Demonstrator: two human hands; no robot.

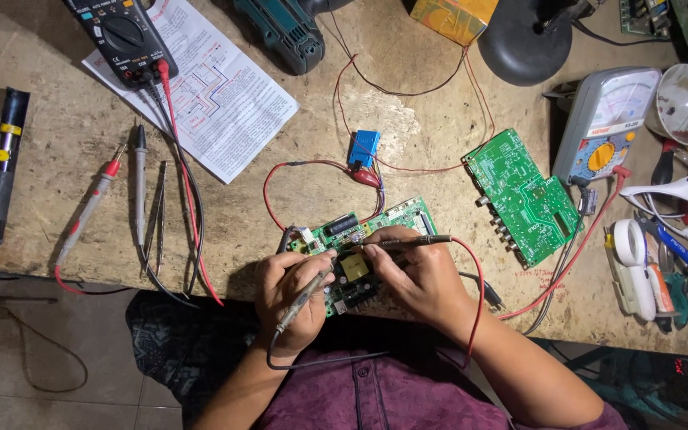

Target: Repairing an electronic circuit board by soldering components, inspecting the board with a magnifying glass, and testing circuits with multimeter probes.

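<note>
A green circuit board (392, 216) with a yellow part lies at the bench's near edge. My left hand (284, 299) holds a black test probe (306, 296) like a pen, its tip resting on the board. My right hand (420, 275) grips a second probe (408, 240) with a red lead, laid across the board's near side. Both hands rest partly on the board and hide its lower half. A small blue part (364, 149) with red and black wires lies just beyond the board.
A second green board (523, 195) lies to the right, beside an analog meter (603, 127). A black digital multimeter (125, 36) sits on a printed diagram sheet (224, 103) at the back left, with spare probes (89, 207) nearby. Tools and tape crowd the right edge.
</note>
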